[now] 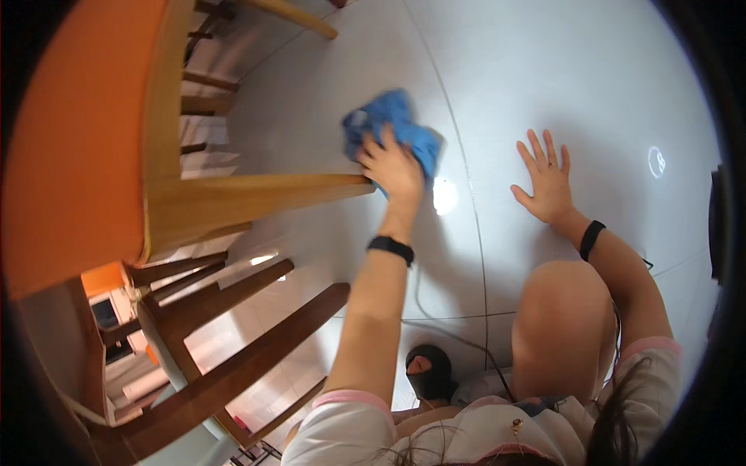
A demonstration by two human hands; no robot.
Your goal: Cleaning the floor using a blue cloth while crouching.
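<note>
My left hand (391,166) presses down on a crumpled blue cloth (402,116) against the glossy white tiled floor (513,70). The cloth spreads out beyond my fingers, and part of it is hidden under the palm. Right beside that hand is the foot of a light wooden chair leg (280,189); whether they touch cannot be told. To the right, my right hand (548,186) rests palm down on the tiles with its fingers spread and nothing in it. A ring is on one of its fingers. Both wrists wear black bands.
An orange seat (81,140) on a light wooden frame fills the upper left. Dark wooden legs (250,361) stand at lower left. A thin cable (449,335) runs across the floor near my black slipper (428,370). My bare knee (562,320) is between my arms.
</note>
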